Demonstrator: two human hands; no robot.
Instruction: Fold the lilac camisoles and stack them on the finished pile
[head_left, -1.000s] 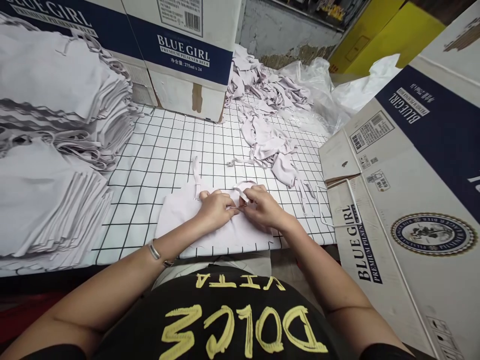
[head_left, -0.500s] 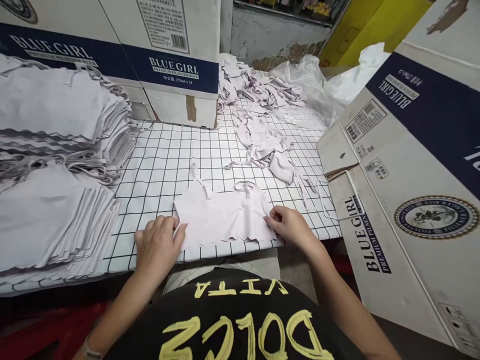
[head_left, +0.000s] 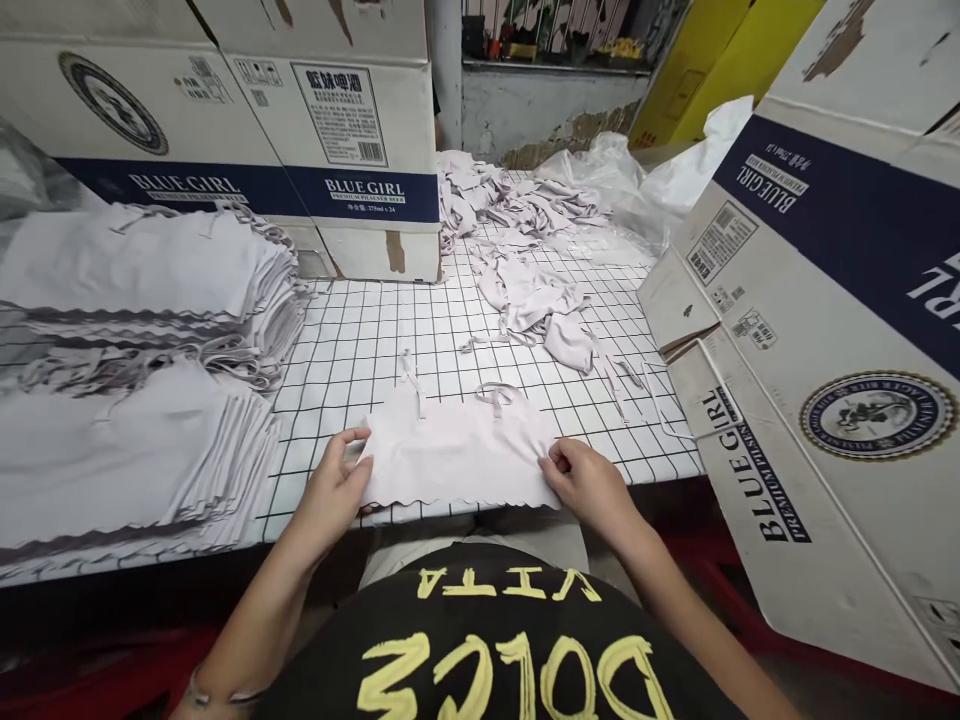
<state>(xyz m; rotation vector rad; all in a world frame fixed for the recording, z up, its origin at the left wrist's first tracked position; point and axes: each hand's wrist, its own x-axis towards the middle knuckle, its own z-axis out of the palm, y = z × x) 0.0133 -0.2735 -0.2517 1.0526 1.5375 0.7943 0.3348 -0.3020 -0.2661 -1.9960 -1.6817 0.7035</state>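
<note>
A small pale pink strap top (head_left: pixel 457 450) lies flat near the front edge of the white grid-patterned table (head_left: pixel 360 340), its two thin straps pointing away from me. My left hand (head_left: pixel 334 490) pinches its left side and my right hand (head_left: pixel 589 480) pinches its right side, both closed on the fabric. The scalloped hem faces me.
Tall stacks of folded pale tops (head_left: pixel 135 400) fill the table's left. Blue Girl cartons (head_left: pixel 300 130) stand at the back left; another large carton (head_left: pixel 825 350) leans at the right. A loose heap of the same tops (head_left: pixel 525 260) and clear plastic bags (head_left: pixel 637 170) lie at the back.
A second ago both hands worked together at the top's strap area. They moved apart to the garment's two sides, and the top now lies spread flat between them.
</note>
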